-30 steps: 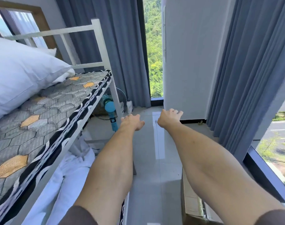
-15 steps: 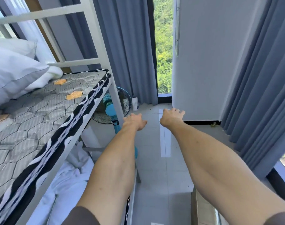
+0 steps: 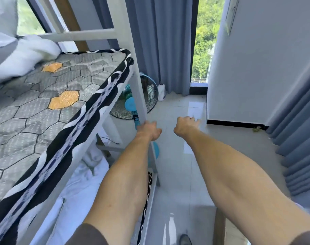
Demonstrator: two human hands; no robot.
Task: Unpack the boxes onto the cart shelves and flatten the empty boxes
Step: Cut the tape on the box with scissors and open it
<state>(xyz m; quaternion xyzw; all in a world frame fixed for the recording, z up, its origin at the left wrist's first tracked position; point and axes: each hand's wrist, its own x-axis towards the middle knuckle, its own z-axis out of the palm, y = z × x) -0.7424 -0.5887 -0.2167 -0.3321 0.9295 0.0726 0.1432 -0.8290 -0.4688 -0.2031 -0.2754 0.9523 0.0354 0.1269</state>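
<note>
The left hand (image 3: 148,130) hangs empty with loosely curled fingers just in front of the white bunk post (image 3: 133,68), whether touching it I cannot tell; up and left of it lies the upper mattress (image 3: 53,96), grey hexagons with a few orange ones and no writing I can read, and behind the post a fan (image 3: 150,96) is half hidden. The right hand (image 3: 185,125), just beside the left over the glossy floor tiles (image 3: 177,165), is likewise loosely curled and holds nothing. Below the right forearm at the bottom edge, a brown cardboard box (image 3: 219,227) shows only one cut-off edge, too little to tell its state or any label.
</note>
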